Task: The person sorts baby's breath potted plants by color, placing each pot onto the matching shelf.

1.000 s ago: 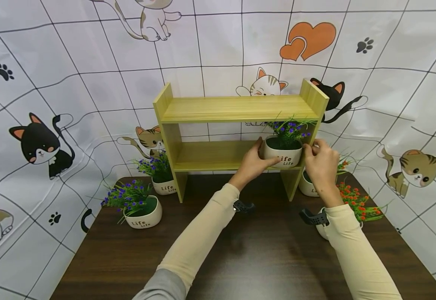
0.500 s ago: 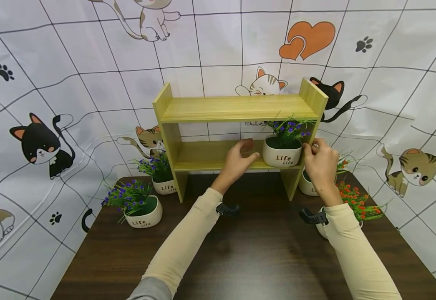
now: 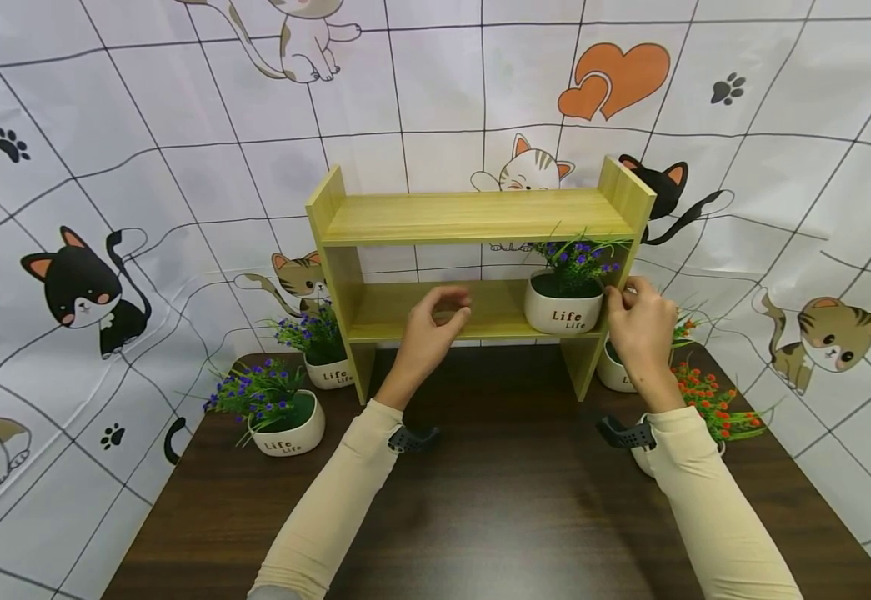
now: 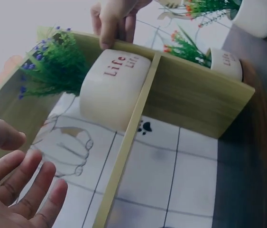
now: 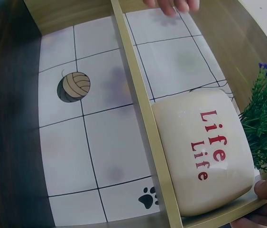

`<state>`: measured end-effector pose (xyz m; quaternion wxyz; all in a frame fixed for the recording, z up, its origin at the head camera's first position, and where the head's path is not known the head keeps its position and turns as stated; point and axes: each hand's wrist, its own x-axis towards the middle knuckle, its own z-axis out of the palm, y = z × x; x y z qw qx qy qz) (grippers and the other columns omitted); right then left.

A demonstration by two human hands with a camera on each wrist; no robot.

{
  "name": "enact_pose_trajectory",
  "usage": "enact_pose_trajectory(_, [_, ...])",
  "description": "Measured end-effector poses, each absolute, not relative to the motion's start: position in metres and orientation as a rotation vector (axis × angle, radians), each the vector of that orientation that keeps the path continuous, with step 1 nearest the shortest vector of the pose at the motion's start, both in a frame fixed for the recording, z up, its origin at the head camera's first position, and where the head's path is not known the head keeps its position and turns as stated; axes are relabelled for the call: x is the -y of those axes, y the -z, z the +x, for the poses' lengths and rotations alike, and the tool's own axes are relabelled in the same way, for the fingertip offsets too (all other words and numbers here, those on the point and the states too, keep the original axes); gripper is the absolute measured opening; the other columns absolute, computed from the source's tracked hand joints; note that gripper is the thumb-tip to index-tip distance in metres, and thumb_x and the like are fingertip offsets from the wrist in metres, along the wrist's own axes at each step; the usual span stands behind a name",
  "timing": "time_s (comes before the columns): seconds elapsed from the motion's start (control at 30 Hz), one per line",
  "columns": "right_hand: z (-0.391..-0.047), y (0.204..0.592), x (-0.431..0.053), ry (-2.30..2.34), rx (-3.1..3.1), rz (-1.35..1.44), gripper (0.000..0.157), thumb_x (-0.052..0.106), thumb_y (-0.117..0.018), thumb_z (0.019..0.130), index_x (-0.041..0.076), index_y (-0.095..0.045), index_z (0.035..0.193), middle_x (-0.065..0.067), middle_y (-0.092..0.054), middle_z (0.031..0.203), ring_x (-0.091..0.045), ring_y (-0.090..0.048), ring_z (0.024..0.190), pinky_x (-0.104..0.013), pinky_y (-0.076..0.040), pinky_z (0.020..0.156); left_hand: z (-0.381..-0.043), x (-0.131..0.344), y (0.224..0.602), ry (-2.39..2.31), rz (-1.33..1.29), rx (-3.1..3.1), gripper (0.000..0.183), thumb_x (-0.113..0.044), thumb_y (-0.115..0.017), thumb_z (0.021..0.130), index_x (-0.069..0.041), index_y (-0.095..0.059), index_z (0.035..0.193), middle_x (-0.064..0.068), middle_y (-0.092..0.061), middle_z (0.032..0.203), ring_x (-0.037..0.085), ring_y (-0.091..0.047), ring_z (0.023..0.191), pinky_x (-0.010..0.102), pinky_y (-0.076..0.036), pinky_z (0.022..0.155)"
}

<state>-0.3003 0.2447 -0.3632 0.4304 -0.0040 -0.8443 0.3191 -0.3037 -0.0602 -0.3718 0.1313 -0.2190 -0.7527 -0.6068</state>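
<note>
We see the white pot w/ purple flowers [image 3: 564,310] upright on the shelf unit's [image 3: 473,215] lower board, R end, its "Life" print facing us. Our L hand [image 3: 426,340] holds nothing: fingers & thumb apart, in front of the lower board, clear of the pot. Our R hand [image 3: 641,329] is clamped on the R side panel [image 4: 195,97], thumb near the pot. On the counter [image 3: 495,500]: 2 purple-flwr pots [image 3: 287,431] L of the unit, 2 orange-flwr pots [image 3: 617,372] R, partly hidden.
</note>
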Motion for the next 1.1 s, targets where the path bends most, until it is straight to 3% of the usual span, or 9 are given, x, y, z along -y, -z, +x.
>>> enact_pose_trajectory(0.2, [-0.3,0.363,-0.245,-0.797,2.1,-0.001,0.022,0.006,-0.071,0.101,-0.013,-0.075,0.111,-0.027,-0.073,0.068,0.008,-0.036,0.048,-0.01,-0.026,0.047,-0.288,0.084,0.376,1.694,-0.613,2.2,0.026,-0.018,-0.069,0.106,-0.008,-0.069,0.13,0.012,-0.073,0.119,0.028,-0.071,0.112,0.046,-0.059,0.097])
enact_pose_trajectory(0.37, [-0.3,0.364,-0.246,-0.81,2.098,0.0,0.021,0.005,-0.071,0.1,-0.013,-0.075,0.111,-0.028,-0.073,0.069,0.01,-0.037,0.044,-0.01,-0.025,0.044,-0.277,0.103,0.383,1.702,-0.594,2.19,0.023,-0.014,-0.069,0.105,-0.004,-0.071,0.125,0.016,-0.075,0.113,0.03,-0.073,0.104,0.032,-0.06,0.088])
enact_pose_trajectory(0.43, [-0.3,0.364,-0.246,-0.813,2.098,0.0,0.022,0.006,-0.071,0.1,-0.013,-0.075,0.112,-0.028,-0.074,0.071,0.001,-0.045,0.041,-0.01,-0.026,0.044,-0.273,0.11,0.386,1.719,-0.579,2.179,0.021,-0.012,-0.069,0.105,-0.003,-0.071,0.124,0.019,-0.076,0.11,0.028,-0.074,0.1,0.026,-0.06,0.085])
enact_pose_trajectory(0.57, [-0.301,0.365,-0.246,-0.817,2.098,-0.002,0.022,0.006,-0.071,0.101,-0.012,-0.074,0.112,-0.029,-0.076,0.078,-0.034,-0.065,0.048,-0.01,-0.028,0.051,-0.264,0.125,0.392,1.76,-0.541,2.165,0.019,-0.01,-0.068,0.105,0.001,-0.071,0.121,0.024,-0.075,0.107,0.017,-0.074,0.094,0.021,-0.059,0.084])
enact_pose_trajectory(0.7, [-0.301,0.365,-0.246,-0.824,2.105,-0.001,0.023,0.007,-0.07,0.102,-0.013,-0.073,0.112,-0.03,-0.076,0.079,-0.043,-0.069,0.054,-0.008,-0.027,0.05,-0.253,0.141,0.396,1.789,-0.497,2.161,0.016,-0.009,-0.068,0.105,0.002,-0.071,0.117,0.026,-0.074,0.103,0.01,-0.073,0.089,0.022,-0.06,0.084])
enact_pose_trajectory(0.93, [-0.301,0.364,-0.246,-0.821,2.1,-0.002,0.022,0.006,-0.07,0.102,-0.013,-0.073,0.111,-0.029,-0.075,0.076,-0.039,-0.066,0.05,-0.007,-0.025,0.048,-0.232,0.174,0.41,1.722,-0.371,2.228,0.015,-0.016,-0.068,0.107,-0.004,-0.073,0.114,0.02,-0.075,0.099,0.009,-0.072,0.085,0.022,-0.058,0.074])
enact_pose_trajectory(1.1, [-0.302,0.364,-0.247,-0.815,2.111,-0.003,0.021,0.006,-0.07,0.101,-0.013,-0.073,0.11,-0.028,-0.075,0.074,-0.009,-0.049,0.043,-0.011,-0.026,0.044,-0.216,0.2,0.425,1.702,-0.266,2.229,0.016,-0.013,-0.067,0.106,0.0,-0.073,0.114,0.02,-0.076,0.097,0.007,-0.073,0.083,0.023,-0.061,0.079])
